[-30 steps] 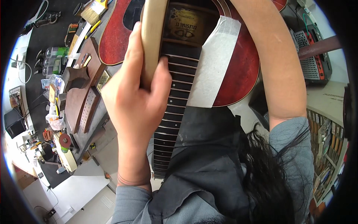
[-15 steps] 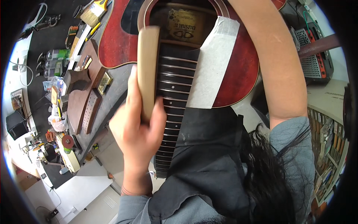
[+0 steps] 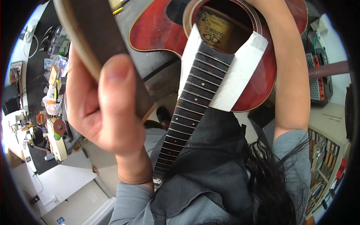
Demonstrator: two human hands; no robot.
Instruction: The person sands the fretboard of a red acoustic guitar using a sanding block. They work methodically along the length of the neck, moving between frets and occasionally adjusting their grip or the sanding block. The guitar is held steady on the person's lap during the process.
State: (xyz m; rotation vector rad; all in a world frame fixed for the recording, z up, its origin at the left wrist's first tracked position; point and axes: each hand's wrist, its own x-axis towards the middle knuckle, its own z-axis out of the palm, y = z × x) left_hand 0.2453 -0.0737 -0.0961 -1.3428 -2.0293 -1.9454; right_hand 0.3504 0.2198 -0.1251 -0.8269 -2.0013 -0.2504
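My left hand [image 3: 108, 101] is closed round a long wooden sanding block [image 3: 98, 30], its thumb along the edge. The block is raised and tilted close to the camera, its dark flat face showing, apart from the strings-off guitar neck. A red acoustic guitar [image 3: 247, 90] lies across my lap with its black fretboard [image 3: 191, 101] toward me. White masking paper [image 3: 240, 73] covers the top on both sides of the fretboard's end, beside the round sound hole. My right forearm [image 3: 290, 67] reaches over the guitar body; its hand runs out past the top edge.
A dark workbench [image 3: 37, 75] on the left bears plastic bottles, bags and a rotary tool with a round disc [image 3: 59, 126]. On the right stand a red and grey speaker-like box [image 3: 318, 77] and a rack of hand tools [image 3: 324, 161]. A black apron [image 3: 210, 161] covers my lap.
My left hand has lifted the sanding block off the fretboard, up and to the left, turning its dark face into view. The guitar appears shifted right, and masking paper left of the fretboard now shows.
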